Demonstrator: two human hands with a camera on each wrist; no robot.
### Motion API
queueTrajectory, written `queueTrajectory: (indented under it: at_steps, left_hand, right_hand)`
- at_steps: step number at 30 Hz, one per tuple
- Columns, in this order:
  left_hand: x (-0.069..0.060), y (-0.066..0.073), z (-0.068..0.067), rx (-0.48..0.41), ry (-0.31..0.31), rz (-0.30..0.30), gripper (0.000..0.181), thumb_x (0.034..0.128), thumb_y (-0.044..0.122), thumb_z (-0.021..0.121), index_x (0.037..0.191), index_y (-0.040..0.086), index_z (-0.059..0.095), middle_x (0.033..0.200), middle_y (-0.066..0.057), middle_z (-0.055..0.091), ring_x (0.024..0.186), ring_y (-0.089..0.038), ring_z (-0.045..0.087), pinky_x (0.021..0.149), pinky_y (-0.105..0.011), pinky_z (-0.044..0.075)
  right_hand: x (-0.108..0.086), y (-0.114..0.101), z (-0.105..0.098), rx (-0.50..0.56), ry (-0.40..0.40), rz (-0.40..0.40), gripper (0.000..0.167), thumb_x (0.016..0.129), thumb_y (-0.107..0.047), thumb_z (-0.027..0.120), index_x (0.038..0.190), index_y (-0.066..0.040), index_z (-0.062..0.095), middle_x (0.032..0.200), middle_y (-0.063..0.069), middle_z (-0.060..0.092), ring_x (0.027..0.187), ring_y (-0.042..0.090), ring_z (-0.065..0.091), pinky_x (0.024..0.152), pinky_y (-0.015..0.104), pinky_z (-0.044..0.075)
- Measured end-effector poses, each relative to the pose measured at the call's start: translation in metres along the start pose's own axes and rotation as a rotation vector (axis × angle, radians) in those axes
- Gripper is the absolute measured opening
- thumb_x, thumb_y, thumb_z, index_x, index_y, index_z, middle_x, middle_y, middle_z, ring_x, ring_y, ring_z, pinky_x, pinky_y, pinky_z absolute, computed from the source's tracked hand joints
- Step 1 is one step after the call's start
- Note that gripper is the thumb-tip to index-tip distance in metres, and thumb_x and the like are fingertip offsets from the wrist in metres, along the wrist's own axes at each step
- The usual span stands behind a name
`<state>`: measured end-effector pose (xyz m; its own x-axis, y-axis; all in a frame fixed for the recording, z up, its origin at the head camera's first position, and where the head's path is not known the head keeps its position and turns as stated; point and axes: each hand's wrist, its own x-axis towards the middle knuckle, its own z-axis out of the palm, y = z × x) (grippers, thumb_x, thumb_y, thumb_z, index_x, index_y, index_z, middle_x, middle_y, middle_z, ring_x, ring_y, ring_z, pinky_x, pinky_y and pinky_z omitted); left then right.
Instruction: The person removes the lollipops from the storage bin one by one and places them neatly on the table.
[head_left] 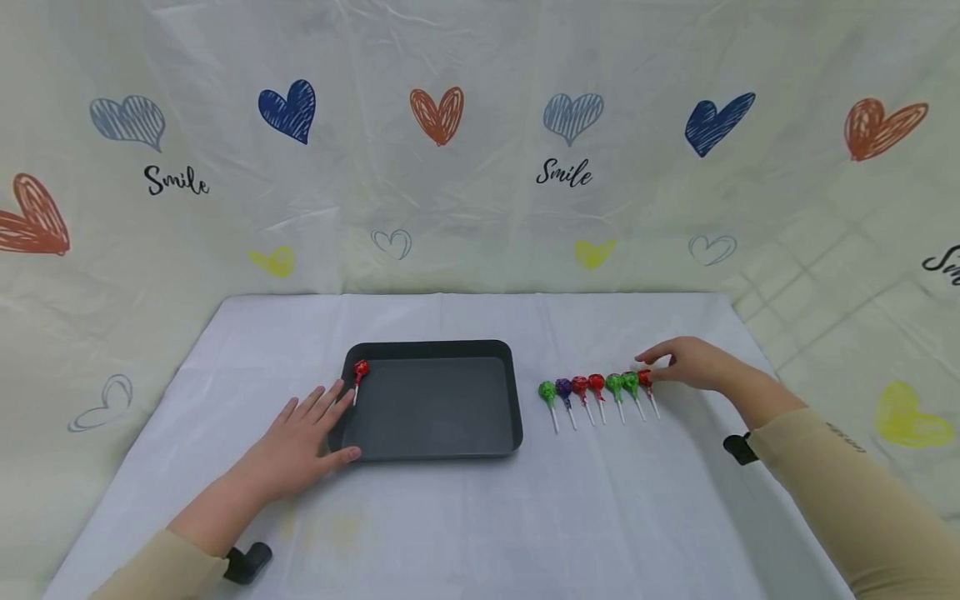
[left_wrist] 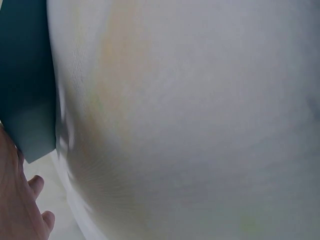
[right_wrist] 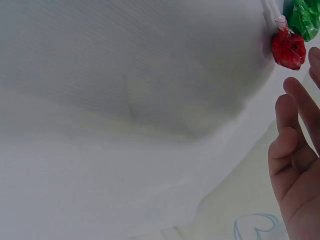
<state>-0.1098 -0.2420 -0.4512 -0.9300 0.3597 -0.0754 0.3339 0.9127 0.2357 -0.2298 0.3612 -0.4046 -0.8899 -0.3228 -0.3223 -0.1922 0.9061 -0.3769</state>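
A dark grey tray [head_left: 435, 450] lies on the white-covered table. My left hand [head_left: 300, 440] rests at its left edge with fingers spread and straight. One red-wrapped lollipop [head_left: 361, 368] lies inside the tray at the upper left, stick pointing down, close to my left fingertips. Right of the tray, several wrapped lollipops form a row, among them a purple lollipop [head_left: 564, 388] and a green lollipop [head_left: 547, 392]. Over the row's right end, my right hand [head_left: 693, 364] reaches with loosely bent fingers. In the right wrist view, those fingers are apart from the end red lollipop [right_wrist: 289, 51].
White cloth [head_left: 450, 525] covers the table. Behind it hangs a pale backdrop [head_left: 480, 192] printed with hearts and the word Smile. A black wrist strap piece [head_left: 249, 563] shows by the left sleeve, another strap piece [head_left: 741, 449] by the right.
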Motion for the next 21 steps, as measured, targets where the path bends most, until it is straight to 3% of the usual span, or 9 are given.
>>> queueTrajectory:
  at_steps: [14,21]
  left_hand:
    - [0.002,-0.002,0.001,0.009,-0.001,0.001,0.091,0.0896,0.063,0.060,0.159,0.014,0.025,0.165,-0.012,0.017,0.149,-0.041,0.016,0.116,-0.065,0.010]
    - [0.002,-0.002,0.002,0.009,-0.002,0.003,0.091,0.0900,0.063,0.059,0.159,0.014,0.025,0.165,-0.012,0.017,0.148,-0.041,0.016,0.116,-0.065,0.010]
  right_hand:
    - [0.002,-0.017,-0.010,0.024,0.011,-0.009,0.035,0.095,-0.022,0.068,0.128,-0.009,0.068,0.127,0.018,0.064,0.109,0.033,0.057,0.088,0.048,0.055]
    - [0.009,-0.041,-0.016,0.022,0.013,-0.032,0.036,0.095,-0.024,0.069,0.128,-0.011,0.068,0.127,0.016,0.064,0.105,0.027,0.058,0.086,0.043,0.056]
